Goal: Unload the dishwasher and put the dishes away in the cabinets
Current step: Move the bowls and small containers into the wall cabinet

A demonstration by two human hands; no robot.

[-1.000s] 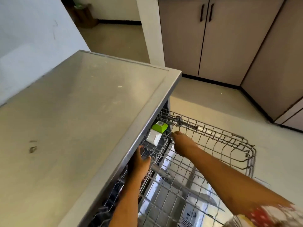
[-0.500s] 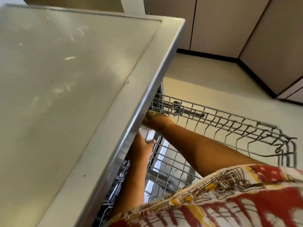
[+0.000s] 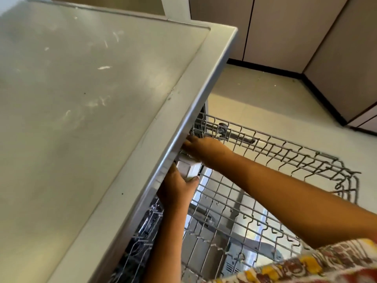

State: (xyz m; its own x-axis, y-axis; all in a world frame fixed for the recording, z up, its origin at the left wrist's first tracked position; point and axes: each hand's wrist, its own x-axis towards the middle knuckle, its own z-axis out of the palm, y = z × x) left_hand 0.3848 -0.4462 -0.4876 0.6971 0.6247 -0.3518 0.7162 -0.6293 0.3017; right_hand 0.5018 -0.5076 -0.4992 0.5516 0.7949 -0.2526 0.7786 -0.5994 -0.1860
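Observation:
The dishwasher's grey wire upper rack (image 3: 289,153) is pulled out over the floor and looks bare across its visible part. At its back left corner, just under the counter edge, my left hand (image 3: 176,187) grips a small white box-shaped container (image 3: 189,170) from below. Directly above and behind the container, my right hand (image 3: 205,148) reaches in, its fingertips hidden under the counter lip. The green item seen earlier is out of sight beneath that hand. My patterned sleeve (image 3: 318,264) fills the bottom right.
A scuffed steel countertop (image 3: 81,99) covers the left half of the view and overhangs the dishwasher. Beige cabinet doors (image 3: 285,27) with a dark baseboard line the far wall and right side. Pale floor (image 3: 255,88) lies between them and the rack.
I have leaned in closer over the rack. Both hands moved deeper under the counter edge; the left hand closed around the white container and the right hand covered the green item.

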